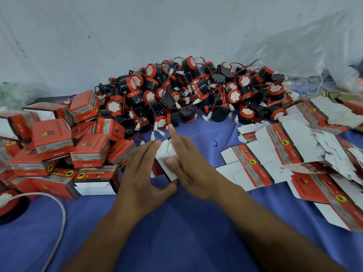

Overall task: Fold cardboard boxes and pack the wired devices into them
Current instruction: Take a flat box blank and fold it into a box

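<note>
While both hands, left hand [146,171] and right hand [189,163], pinch the half-folded box [167,158] at centre frame, the devices [196,91] lie just beyond.

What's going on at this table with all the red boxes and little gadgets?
A person is folding a small cardboard box with both bare hands: the left hand and right hand press its white flaps into shape over the blue table. Behind them lies a heap of red-and-black wired devices waiting to be packed. Finished red boxes are stacked to the left, and flat unfolded blanks are spread out on the right.
</note>
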